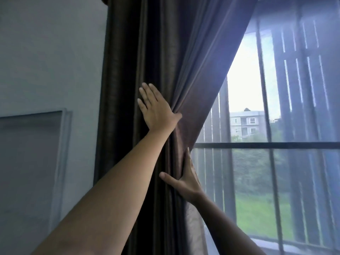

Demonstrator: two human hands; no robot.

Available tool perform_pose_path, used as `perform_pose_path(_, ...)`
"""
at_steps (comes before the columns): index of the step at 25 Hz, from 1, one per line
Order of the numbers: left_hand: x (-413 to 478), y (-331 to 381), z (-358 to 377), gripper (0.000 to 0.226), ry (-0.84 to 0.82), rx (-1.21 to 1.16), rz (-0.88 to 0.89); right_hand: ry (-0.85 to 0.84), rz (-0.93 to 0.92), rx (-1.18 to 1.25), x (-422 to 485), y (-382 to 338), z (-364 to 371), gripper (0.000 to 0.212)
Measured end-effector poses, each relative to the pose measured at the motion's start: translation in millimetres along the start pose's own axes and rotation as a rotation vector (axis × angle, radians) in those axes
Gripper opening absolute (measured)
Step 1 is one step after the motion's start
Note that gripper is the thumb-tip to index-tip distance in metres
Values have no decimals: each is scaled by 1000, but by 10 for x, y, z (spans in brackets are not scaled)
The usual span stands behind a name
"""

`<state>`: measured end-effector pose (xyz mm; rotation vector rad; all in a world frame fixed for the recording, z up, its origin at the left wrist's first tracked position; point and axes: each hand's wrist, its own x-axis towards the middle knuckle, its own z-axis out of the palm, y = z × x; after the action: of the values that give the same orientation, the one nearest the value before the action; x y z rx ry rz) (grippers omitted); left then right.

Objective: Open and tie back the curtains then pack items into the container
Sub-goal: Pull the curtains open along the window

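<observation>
The dark brown, heavy fabric curtain (pixel 147 52) is seen gathered into deep vertical folds at the left side of the window, just beside the wall. Its upper part is spread out towards the top right, and from there its free edge is drawn down diagonally to a bunched waist.

The bunch is pressed from the front by the left hand (pixel 156 111), which is laid flat on the folds with its fingers (pixel 147 92) straight and together. The thumb is set against the drawn-in edge at the narrowest point.

Lower down, the same edge is met by the right hand (pixel 185 181). Its thumb is spread out across the front of the folds and its forefinger is stretched upright along the window side. The other fingers are hidden by the cloth, so whether the bunch is clasped cannot be told. Both bare forearms are extended up from the bottom of the view.

To the left, a plain pale grey wall (pixel 46 52) is seen, with a white-framed flat panel (pixel 63 144) on it.

To the right, the glass is crossed by a dark horizontal window bar (pixel 266 145) and several uprights. Much of the pane is veiled by what looks like a thin grey mesh layer (pixel 312 107). Beyond it, a pale multi-storey building (pixel 246 124), trees and a green lawn (pixel 257 208) are visible.
</observation>
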<state>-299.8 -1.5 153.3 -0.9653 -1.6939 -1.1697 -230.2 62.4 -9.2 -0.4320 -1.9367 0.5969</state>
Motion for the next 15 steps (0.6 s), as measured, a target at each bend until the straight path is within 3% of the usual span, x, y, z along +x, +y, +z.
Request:
perform_pose_path(10,427,-1108,-84,124,16,-15,-11,2,13,-92,376,-347,1062,135)
perform_pose_path(15,605,-1581,-60,127,-42,-81,-116,1,13,-138,522,-478,1460,133)
